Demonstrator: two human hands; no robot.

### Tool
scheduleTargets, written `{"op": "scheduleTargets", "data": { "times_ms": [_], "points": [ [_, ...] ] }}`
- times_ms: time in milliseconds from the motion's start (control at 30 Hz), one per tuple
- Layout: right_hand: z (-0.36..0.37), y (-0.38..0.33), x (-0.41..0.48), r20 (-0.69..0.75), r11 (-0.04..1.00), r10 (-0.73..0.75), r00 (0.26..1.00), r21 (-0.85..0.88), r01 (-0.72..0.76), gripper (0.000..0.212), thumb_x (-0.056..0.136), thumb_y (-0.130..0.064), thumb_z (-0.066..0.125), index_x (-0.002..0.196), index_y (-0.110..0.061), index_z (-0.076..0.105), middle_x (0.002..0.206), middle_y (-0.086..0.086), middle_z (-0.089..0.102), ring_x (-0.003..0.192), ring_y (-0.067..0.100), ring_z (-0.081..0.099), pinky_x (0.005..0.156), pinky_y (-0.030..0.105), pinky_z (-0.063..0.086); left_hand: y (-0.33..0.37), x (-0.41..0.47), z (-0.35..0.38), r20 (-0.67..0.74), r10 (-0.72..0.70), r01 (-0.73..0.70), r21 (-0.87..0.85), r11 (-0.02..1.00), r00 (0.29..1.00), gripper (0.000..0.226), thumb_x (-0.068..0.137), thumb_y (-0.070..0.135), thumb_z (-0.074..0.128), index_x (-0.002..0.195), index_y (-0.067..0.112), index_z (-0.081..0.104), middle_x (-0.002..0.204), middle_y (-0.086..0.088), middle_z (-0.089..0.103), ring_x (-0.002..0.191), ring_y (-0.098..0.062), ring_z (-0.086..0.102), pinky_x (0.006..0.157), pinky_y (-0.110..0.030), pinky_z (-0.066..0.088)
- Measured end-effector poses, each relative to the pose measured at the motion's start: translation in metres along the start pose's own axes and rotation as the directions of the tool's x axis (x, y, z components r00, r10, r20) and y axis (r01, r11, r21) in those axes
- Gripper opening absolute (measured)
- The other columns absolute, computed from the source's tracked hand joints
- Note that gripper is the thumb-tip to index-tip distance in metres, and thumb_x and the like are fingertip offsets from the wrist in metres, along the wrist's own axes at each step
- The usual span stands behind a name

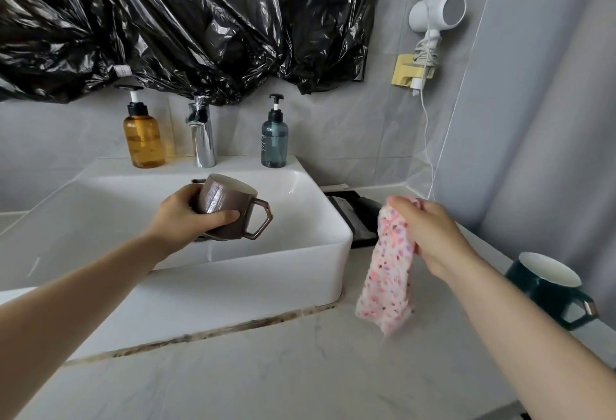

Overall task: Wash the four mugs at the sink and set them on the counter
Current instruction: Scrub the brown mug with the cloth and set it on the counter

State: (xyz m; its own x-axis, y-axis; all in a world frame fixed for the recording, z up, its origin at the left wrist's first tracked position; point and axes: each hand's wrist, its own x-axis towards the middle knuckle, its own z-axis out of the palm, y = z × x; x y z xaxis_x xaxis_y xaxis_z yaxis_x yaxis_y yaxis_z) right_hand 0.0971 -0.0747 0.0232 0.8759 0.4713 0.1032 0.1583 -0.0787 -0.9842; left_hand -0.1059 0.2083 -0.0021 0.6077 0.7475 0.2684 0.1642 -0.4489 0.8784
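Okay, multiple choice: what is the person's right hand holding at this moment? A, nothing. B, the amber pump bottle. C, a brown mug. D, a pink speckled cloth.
D: the right hand grips the pink speckled cloth, which hangs above the counter, while the left hand holds the brown mug over the sink.

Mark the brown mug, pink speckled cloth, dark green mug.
glossy brown mug with angular handle [220,201]: head view, on its outer side wall.
pink speckled cloth [388,281]: head view, on the hanging middle part.
dark green mug with white inside [550,299]: head view, on its dark outer wall.
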Motion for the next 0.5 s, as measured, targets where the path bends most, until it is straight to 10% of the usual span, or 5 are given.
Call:
{"op": "scheduleTargets", "data": {
  "times_ms": [167,367,500],
  "points": [
    [0.044,-0.064,0.021,0.032,0.964,-0.218,0.975,0.161,0.210,0.017,0.086,-0.037,0.064,0.091,-0.022,0.069,0.102,0.006,0.074,0.101,0.021,0.069,0.097,0.046,0.052,0.003,0.001,-0.003,-0.037,0.008,-0.012,-0.094,0.996,0.999,0.044,0.074,0.018,0.086,0.110,0.017,0.060,0.099,-0.001,0.067,0.080,-0.010,0.062,0.047,-0.012,0.048],
    [0.112,-0.113,0.047,0.180,0.903,-0.313,0.933,0.361,0.233,0.013,0.094,-0.024,0.057,0.097,-0.022,0.068,0.101,0.008,0.072,0.099,0.021,0.068,0.097,0.047,0.052,0.001,0.015,-0.024,-0.087,0.025,-0.040,-0.177,0.983,0.996,0.075,0.040,0.058,0.080,0.107,0.029,0.064,0.103,0.005,0.073,0.095,-0.016,0.069,0.082,-0.035,0.058],
    [0.145,-0.112,0.066,0.200,0.900,-0.410,0.890,0.248,0.358,0.018,0.095,-0.019,0.055,0.095,-0.014,0.072,0.102,0.016,0.073,0.103,0.031,0.068,0.097,0.053,0.050,-0.001,0.031,-0.038,-0.112,0.087,-0.104,-0.160,0.982,0.990,0.072,0.046,0.050,0.084,0.112,0.028,0.063,0.101,0.009,0.072,0.087,0.002,0.067,0.069,-0.016,0.052]
  ]
}}
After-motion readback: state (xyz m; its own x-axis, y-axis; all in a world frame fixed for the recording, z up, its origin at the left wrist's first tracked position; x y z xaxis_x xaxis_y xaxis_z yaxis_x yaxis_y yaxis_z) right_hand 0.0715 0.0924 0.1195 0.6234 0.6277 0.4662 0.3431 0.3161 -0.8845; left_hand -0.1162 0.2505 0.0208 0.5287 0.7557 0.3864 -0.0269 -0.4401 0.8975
